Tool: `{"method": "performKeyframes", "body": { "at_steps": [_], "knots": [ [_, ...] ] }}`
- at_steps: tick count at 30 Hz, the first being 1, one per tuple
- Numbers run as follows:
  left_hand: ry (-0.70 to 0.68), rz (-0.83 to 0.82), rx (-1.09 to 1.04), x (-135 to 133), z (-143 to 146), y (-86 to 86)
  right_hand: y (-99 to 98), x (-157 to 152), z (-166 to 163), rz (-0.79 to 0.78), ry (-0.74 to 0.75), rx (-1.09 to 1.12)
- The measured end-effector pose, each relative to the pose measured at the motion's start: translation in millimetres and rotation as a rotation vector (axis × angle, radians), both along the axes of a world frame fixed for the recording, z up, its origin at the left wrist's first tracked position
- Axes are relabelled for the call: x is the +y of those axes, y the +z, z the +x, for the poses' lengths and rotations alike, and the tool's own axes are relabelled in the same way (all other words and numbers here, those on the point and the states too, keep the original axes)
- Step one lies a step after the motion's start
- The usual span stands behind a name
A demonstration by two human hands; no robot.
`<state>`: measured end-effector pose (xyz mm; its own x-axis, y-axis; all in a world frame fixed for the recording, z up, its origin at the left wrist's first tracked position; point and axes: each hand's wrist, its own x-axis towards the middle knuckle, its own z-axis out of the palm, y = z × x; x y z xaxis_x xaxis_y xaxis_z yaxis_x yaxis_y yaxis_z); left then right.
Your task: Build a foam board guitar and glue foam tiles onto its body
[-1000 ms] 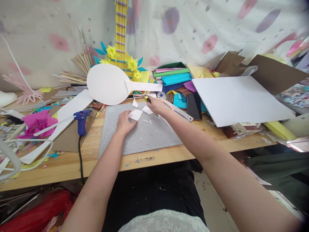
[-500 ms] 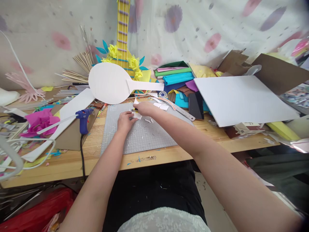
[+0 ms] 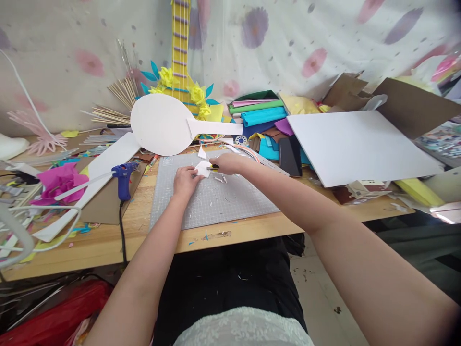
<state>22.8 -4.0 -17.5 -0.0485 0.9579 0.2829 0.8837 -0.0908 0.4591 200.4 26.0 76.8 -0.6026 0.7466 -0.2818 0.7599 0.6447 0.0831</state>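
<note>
My left hand (image 3: 186, 181) holds down a small white piece of board (image 3: 203, 169) on the grey cutting mat (image 3: 223, 206), with its fingertips on the left edge. My right hand (image 3: 227, 164) is closed around a craft knife (image 3: 213, 167), whose yellow and dark end shows at the right edge of the white piece. A pointed white offcut (image 3: 202, 152) lies just beyond. Thin white scraps (image 3: 220, 179) are scattered nearer to me on the mat.
Behind the mat lies a white guitar-shaped cutout (image 3: 162, 124). A blue glue gun (image 3: 124, 180) stands at left, its cord hanging over the front edge. A phone (image 3: 290, 157), a steel ruler (image 3: 273, 166) and a large white board (image 3: 363, 146) are at right.
My right hand has drawn back to the right with the craft knife, uncovering more of the white piece. The pointed offcut now lies apart beyond it. My left hand has barely moved.
</note>
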Motion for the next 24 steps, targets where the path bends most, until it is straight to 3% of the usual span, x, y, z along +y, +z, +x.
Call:
{"method": "performKeyframes", "body": {
  "at_steps": [6,10,16,22,24],
  "knots": [
    [0.006,0.012,-0.031,0,0,1.6,-8.6,-14,43,-0.046,-0.076,0.02],
    [0.025,0.077,-0.012,-2,2,1.2,-16.1,-9,58,-0.073,-0.172,0.166],
    [-0.049,0.077,-0.015,-5,4,4.3,-29.9,0,56,0.137,-0.351,0.239],
    [0.131,0.068,-0.087,-6,6,10.5,-56.3,5,51,0.235,-0.511,0.24],
    [0.102,0.111,-0.072,-6,7,11.6,-63.0,6,51,0.249,-0.539,0.268]
  ]
}}
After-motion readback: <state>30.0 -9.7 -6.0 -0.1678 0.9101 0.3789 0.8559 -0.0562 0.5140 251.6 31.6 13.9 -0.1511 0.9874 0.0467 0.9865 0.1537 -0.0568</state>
